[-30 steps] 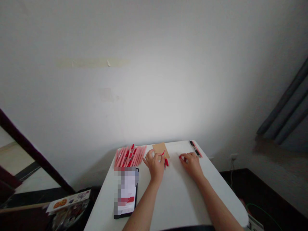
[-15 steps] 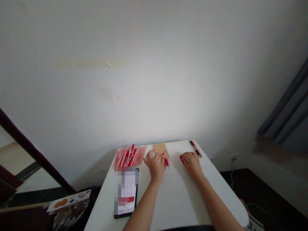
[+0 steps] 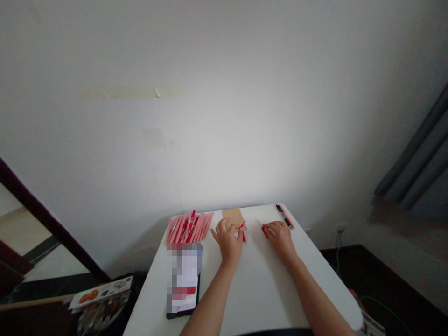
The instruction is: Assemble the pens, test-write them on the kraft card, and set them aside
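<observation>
My left hand (image 3: 229, 240) is over the middle of the table, thumb and forefinger closed on a thin red piece (image 3: 242, 225), perhaps a pen part. Just beside the fingertips, a second short red piece (image 3: 244, 236) lies near the table surface, partly hidden by the thumb. To the right, my right hand (image 3: 281, 237) rests low with its fingers closed round a red pen part (image 3: 264, 231) that has a pale, clear-looking end. A brown card (image 3: 233, 215) lies flat behind my left hand.
Several pink and red pens (image 3: 191, 227) lie in a row at the back left of the white table (image 3: 259, 289). A phone (image 3: 185, 280) sits in front of them. Black and pink pens (image 3: 285, 216) lie along the back right edge. A filled bin (image 3: 105, 312) stands left of the table.
My left hand has shifted slightly right with the thin red piece, now covering more of the short red piece beside it. My right hand has barely moved.
</observation>
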The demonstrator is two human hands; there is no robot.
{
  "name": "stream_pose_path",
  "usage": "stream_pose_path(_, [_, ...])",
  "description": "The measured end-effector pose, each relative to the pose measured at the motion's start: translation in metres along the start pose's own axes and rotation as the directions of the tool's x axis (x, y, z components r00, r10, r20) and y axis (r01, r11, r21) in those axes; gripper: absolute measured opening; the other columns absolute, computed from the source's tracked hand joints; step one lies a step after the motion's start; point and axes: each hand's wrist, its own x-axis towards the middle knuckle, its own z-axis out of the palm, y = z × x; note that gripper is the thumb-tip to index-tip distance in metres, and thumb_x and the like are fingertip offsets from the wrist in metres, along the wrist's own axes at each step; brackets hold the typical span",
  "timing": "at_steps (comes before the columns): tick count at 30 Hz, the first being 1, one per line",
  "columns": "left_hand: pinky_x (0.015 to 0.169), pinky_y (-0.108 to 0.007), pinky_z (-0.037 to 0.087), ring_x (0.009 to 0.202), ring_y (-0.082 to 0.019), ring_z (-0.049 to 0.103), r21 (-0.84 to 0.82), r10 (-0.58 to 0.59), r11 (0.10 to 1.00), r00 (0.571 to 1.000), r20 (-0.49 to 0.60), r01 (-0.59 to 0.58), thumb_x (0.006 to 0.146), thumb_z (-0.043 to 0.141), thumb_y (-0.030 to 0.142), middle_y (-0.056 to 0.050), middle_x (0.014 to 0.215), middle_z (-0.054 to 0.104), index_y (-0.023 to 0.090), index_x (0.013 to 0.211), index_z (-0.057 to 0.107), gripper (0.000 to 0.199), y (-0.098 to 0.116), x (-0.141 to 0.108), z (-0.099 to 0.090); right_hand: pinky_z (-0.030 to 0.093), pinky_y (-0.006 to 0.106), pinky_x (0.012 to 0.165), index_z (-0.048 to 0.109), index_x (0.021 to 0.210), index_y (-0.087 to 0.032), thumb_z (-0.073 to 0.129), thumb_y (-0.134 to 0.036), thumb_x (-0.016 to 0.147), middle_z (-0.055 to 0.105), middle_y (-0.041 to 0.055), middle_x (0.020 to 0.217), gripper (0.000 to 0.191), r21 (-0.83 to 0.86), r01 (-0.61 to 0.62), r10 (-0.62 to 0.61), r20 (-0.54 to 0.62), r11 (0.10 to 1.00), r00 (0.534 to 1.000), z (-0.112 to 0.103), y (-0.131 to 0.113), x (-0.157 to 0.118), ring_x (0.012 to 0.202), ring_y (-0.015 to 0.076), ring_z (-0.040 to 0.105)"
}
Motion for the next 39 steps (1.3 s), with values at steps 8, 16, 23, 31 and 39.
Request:
stream_pose_path(8, [0.109,-0.065,0.020,0.124,-0.025,0.045,-0.006,0.041,0.999,0.999,0.016,-0.041,0.078,0.062,0.023,-0.007,0.122,0.056,0.025,0.080,0.069,0.007,0.003,-0.003,0.001,0.033,0.038,0.090,0.074,0.092,-0.029,0.055,-0.031,0.083,0.071,0.0033,0.089,0.021,0.015,0.011,-0.012,0.080,1.000,0.997,-0.004,-0.010,-0.003,0.100,0.0236,0.054])
stream_pose_path(16, [0.109,-0.066,0.021,0.122,-0.026,0.046,-0.027,0.094,0.995,0.995,0.024,-0.093,0.076,0.065,0.023,-0.006,0.121,0.056,0.025,0.080,0.069,0.006,0.005,-0.007,0.003,0.036,0.038,0.091,0.073,0.087,-0.026,0.053,-0.035,0.085,0.070,0.0045,0.086,0.022,0.077,0.043,-0.046,0.038,0.996,0.998,-0.004,-0.006,-0.002,0.096,0.0228,0.056])
stream_pose_path(23, [0.112,-0.064,0.016,0.125,-0.026,0.043,-0.002,0.116,0.993,0.986,0.121,-0.117,0.074,0.068,0.023,-0.005,0.124,0.054,0.027,0.079,0.070,0.007,0.009,-0.009,0.002,0.044,0.038,0.088,0.072,0.098,-0.024,0.052,-0.038,0.088,0.068,0.0083,0.093,0.027,0.268,0.138,-0.133,-0.037,0.953,0.990,-0.002,-0.007,0.001,0.095,0.0230,0.057])
stream_pose_path(31, [0.113,-0.065,0.013,0.127,-0.025,0.041,0.014,0.113,0.993,0.978,0.178,-0.118,0.073,0.069,0.025,-0.004,0.126,0.053,0.029,0.080,0.071,0.008,0.008,-0.009,0.002,0.044,0.040,0.088,0.075,0.092,-0.028,0.056,-0.041,0.086,0.067,0.0082,0.092,0.024,0.262,0.159,-0.158,-0.025,0.952,0.987,0.006,-0.009,0.001,0.095,0.0238,0.055])
stream_pose_path(39, [0.111,-0.067,0.016,0.125,-0.026,0.042,0.010,0.117,0.993,0.982,0.151,-0.120,0.072,0.071,0.024,-0.003,0.124,0.054,0.029,0.079,0.070,0.008,0.007,-0.009,0.004,0.044,0.038,0.087,0.075,0.085,-0.026,0.056,-0.041,0.086,0.067,0.0076,0.090,0.024,0.235,0.158,-0.145,-0.069,0.959,0.987,0.006,0.000,0.002,0.094,0.0228,0.056])
